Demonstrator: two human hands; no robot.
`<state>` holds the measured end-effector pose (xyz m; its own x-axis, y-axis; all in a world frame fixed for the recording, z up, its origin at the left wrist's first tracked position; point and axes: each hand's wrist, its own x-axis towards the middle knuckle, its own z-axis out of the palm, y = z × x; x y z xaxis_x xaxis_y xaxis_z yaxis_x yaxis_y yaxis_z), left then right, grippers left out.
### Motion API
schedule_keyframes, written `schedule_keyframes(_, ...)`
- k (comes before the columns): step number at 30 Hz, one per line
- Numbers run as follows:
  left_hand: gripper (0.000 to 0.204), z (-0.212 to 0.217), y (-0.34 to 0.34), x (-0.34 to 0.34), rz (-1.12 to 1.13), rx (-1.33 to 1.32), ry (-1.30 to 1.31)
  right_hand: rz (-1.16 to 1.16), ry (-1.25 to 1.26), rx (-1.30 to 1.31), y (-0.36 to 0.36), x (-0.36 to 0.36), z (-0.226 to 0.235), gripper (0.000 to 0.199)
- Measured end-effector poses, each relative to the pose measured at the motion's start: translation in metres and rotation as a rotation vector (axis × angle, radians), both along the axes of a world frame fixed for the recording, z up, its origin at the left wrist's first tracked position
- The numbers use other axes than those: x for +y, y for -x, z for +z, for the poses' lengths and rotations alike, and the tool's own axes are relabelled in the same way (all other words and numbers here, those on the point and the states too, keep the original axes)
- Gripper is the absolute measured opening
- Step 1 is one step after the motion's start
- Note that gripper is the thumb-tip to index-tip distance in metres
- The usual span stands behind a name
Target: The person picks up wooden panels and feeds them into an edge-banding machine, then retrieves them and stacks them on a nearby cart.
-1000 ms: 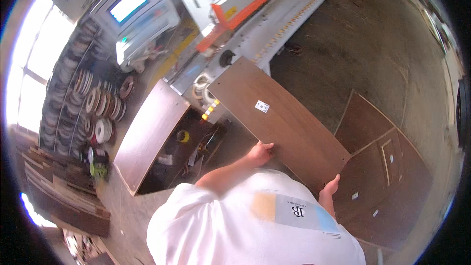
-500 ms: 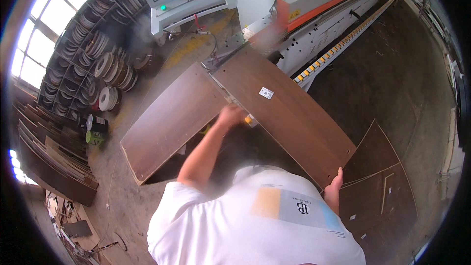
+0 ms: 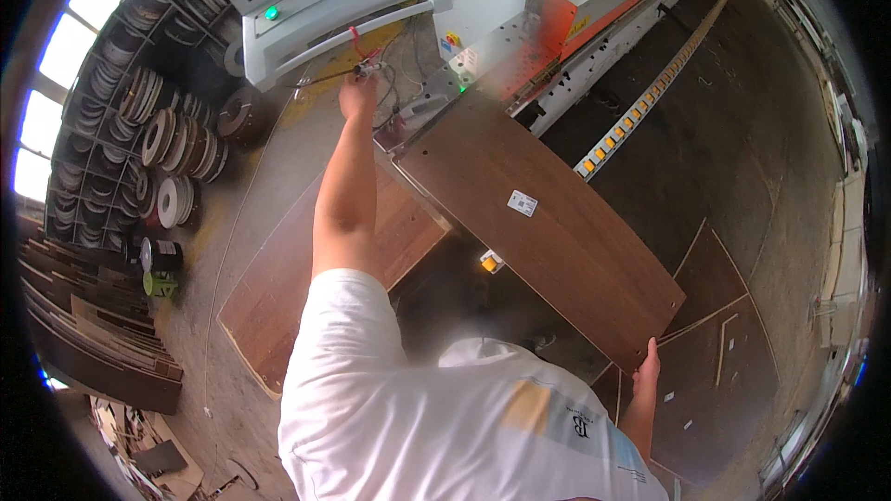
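My left arm stretches forward past the brown panel. At its end, my left hand (image 3: 357,96) is closed around a thin-nozzled air blow gun (image 3: 364,69) below the control console. Part of the gun is hidden by my fingers. My right hand (image 3: 646,371) grips the near right corner of a long brown wood-grain panel (image 3: 566,237), which bears a white label (image 3: 522,203). The panel's far end rests at the machine's metal infeed table (image 3: 418,116). Under my left arm lies another brown panel (image 3: 288,292), lower and to the left.
The console (image 3: 348,14) stands ahead, beside the long machine with its orange guard (image 3: 548,32). A roller rail (image 3: 640,111) runs off to the right. Racked edging rolls (image 3: 167,139) and stacked boards (image 3: 93,315) are at left; more brown panels (image 3: 715,380) lie at right.
My left hand has left the long panel's left edge and gone forward to the air blow gun. The right hand keeps its hold on the corner. The whole view has shifted slightly.
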<state>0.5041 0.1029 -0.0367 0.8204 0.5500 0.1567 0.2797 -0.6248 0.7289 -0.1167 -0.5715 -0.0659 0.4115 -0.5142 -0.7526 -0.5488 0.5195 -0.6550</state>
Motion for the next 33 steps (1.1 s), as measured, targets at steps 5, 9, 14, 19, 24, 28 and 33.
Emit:
schedule_keyframes(5,0.047,0.011,0.004,0.003,-0.024,0.021,-0.127,-0.038,0.039,-0.029,0.009,0.006,-0.002,0.060)
schedule_keyframes(9,0.020,0.038,0.042,0.053,-0.006,-0.495,-0.342,0.088,0.077,-0.049,0.012,0.008,0.002,0.064)
schedule_keyframes(14,0.023,0.120,0.140,0.088,-0.290,-0.728,0.220,0.109,0.140,0.006,0.011,0.012,0.011,0.062)
schedule_keyframes(19,0.043,0.116,0.215,0.089,-0.397,0.080,-0.353,0.137,0.111,0.071,0.011,0.018,0.020,0.062)
schedule_keyframes(24,0.040,0.122,0.294,0.007,-0.632,0.655,-0.721,0.167,0.142,0.017,0.017,0.024,0.031,0.066)
schedule_keyframes(28,0.044,0.068,0.317,0.008,-0.503,0.551,-0.485,0.143,0.125,-0.028,0.032,0.009,0.001,0.070)
schedule_keyframes(33,0.039,0.008,0.371,-0.074,-0.332,0.626,0.169,0.023,0.140,-0.016,0.028,0.016,0.002,0.067)
